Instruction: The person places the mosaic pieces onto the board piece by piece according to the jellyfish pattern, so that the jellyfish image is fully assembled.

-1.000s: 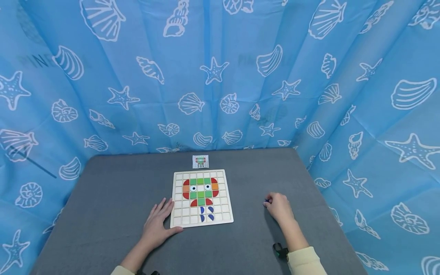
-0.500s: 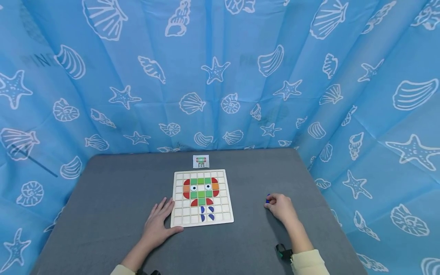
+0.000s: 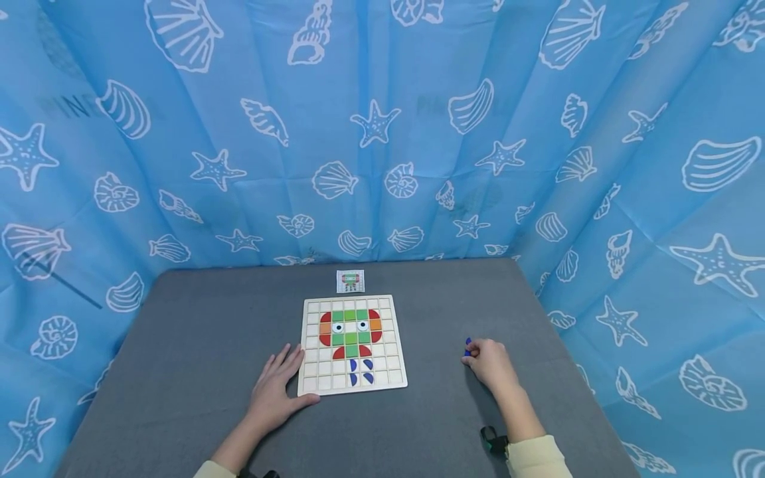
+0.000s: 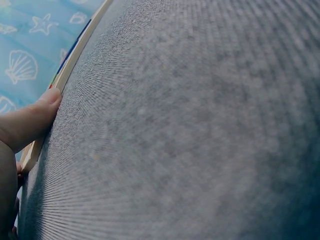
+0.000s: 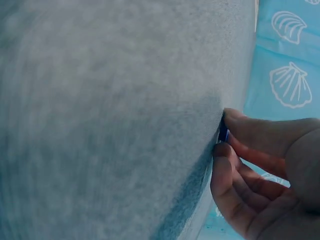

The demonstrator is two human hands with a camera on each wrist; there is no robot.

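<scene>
A square wooden grid board (image 3: 388,342) lies on the table, with a face of red, green and orange pieces (image 3: 350,337) set in its cells. Below the face sit several dark blue half-round pieces (image 3: 368,378). My left hand (image 3: 271,392) rests at the board's near left corner, fingers spread along the left edge; its thumb (image 4: 47,102) touches the near edge. Well right of the board, my right hand (image 3: 493,365) pinches a small blue piece (image 5: 223,132) between thumb and fingers, down at the table surface. The fingers partly hide this piece.
Behind the board lies a small printed card (image 3: 350,281) with a similar figure. Grey cloth covers the table (image 3: 227,318). A blue curtain with white shells (image 3: 370,166) hangs along the back and sides.
The blue piece at my right fingertips shows more than before, and that hand has shifted very slightly. My left hand stays in place at the board.
</scene>
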